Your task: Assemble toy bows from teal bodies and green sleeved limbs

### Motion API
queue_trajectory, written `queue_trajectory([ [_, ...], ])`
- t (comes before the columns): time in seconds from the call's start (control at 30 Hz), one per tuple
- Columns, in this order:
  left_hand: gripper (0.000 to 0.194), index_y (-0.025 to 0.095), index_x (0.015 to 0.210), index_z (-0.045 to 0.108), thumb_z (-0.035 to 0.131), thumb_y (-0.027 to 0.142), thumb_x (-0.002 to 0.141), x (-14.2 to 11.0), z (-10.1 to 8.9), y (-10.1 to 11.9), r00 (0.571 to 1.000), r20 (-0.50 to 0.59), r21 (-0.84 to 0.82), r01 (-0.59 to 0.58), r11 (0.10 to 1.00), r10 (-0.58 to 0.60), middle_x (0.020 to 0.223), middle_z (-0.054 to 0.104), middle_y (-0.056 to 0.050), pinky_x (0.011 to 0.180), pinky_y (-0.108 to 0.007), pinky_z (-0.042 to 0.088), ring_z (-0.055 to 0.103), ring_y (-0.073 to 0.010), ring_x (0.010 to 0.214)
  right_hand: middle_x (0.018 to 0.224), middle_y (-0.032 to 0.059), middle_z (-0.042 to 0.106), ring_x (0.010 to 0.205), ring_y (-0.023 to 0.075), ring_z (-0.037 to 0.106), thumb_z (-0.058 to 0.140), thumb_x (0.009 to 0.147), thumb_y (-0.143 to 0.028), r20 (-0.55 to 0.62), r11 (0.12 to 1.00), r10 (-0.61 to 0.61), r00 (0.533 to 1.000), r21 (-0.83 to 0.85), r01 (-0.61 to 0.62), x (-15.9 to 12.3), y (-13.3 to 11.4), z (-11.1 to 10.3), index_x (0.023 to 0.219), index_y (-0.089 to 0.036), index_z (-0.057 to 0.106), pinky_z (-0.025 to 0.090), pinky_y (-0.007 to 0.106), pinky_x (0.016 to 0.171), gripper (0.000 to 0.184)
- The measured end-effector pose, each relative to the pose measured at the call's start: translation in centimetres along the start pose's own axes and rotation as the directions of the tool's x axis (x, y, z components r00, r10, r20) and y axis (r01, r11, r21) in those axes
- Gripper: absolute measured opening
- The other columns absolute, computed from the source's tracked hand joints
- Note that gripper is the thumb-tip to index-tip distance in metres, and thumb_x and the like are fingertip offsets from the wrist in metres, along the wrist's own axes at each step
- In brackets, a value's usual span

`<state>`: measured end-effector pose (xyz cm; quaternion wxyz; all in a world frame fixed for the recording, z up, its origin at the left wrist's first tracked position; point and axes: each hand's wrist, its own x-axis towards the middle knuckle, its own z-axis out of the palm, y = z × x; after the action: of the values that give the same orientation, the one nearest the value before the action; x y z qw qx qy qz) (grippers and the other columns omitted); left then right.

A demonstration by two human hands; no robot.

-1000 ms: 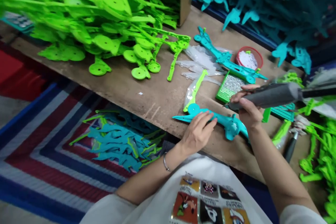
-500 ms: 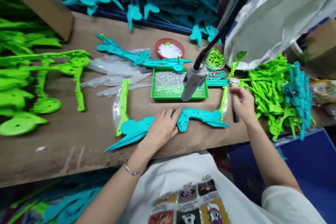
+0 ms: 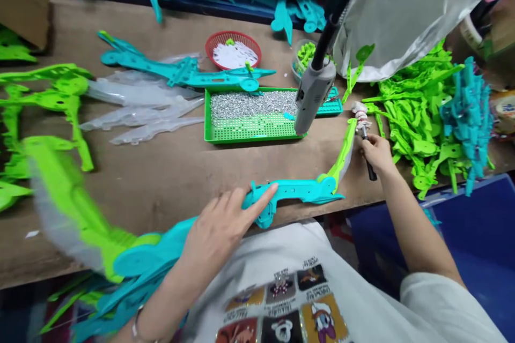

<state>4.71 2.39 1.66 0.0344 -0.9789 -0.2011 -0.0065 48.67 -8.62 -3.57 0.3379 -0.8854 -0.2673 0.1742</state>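
My left hand (image 3: 217,228) is closed over the middle of a teal toy bow (image 3: 298,191), thumb along its top. Bright green arms are joined to both ends: the right arm (image 3: 343,156) lies near the table, and the left arm (image 3: 76,209) rises large and blurred near the table's front edge, with a clear plastic piece (image 3: 60,225) along it. My right hand (image 3: 377,153) is closed on the handle of a black-handled tool (image 3: 370,171) with a metal shaft and a lumpy, white wrapped head. The tool lies just right of the bow's right arm.
A green tray (image 3: 241,136) of small silvery pieces stands mid-table, under a hanging grey electric screwdriver (image 3: 314,97). Behind are another teal bow part (image 3: 181,72) and a red basket (image 3: 210,53). Green parts (image 3: 418,128) are heaped right, clear pieces (image 3: 140,118) left.
My left hand has pulled the bow left and towards my body, swinging its left end out and up. My right hand has closed on the tool's handle, near where it was before.
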Motion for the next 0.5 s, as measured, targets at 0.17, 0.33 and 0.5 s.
queue_trajectory([
  [0.17, 0.081, 0.042, 0.164, 0.021, 0.042, 0.004, 0.096, -3.0, -1.4, 1.2, 0.998, -0.065, -0.004, 0.007, 1.000, -0.007, 0.116, 0.067, -0.010, 0.067, -0.036, 0.047, 0.062, -0.0239, 0.078, 0.062, -0.0068, 0.051, 0.047, 0.0094, 0.044, 0.060, 0.070, -0.027, -0.103, 0.934, 0.113, 0.988, 0.351, -0.070, -5.3, 0.1, -2.6, 0.107, -0.019, 0.065, 0.037, 0.022, 0.043, 0.039],
  [0.33, 0.072, 0.046, 0.161, 0.029, 0.042, 0.012, 0.099, -4.5, -2.1, 2.0, 0.994, -0.109, -0.086, 0.003, 0.996, -0.012, 0.114, 0.068, -0.007, 0.068, -0.037, 0.048, 0.062, -0.0232, 0.075, 0.068, -0.0071, 0.057, 0.051, 0.0098, 0.050, 0.069, 0.072, -0.022, -0.245, 0.868, 0.125, 0.961, 0.497, 0.014, -10.3, 0.5, -4.3, 0.107, -0.023, 0.064, 0.042, 0.021, 0.043, 0.036],
  [0.5, 0.082, 0.041, 0.164, 0.020, 0.046, 0.006, 0.094, -4.8, -1.6, 2.8, 1.000, -0.003, -0.084, -0.020, 0.996, 0.020, 0.118, 0.066, -0.010, 0.072, -0.037, 0.049, 0.064, -0.0249, 0.084, 0.084, -0.0053, 0.068, 0.045, 0.0108, 0.055, 0.077, 0.073, -0.022, -0.245, 0.834, 0.077, 0.966, 0.547, 0.073, -14.8, 1.1, -5.4, 0.106, -0.027, 0.055, 0.043, 0.023, 0.040, 0.040],
])
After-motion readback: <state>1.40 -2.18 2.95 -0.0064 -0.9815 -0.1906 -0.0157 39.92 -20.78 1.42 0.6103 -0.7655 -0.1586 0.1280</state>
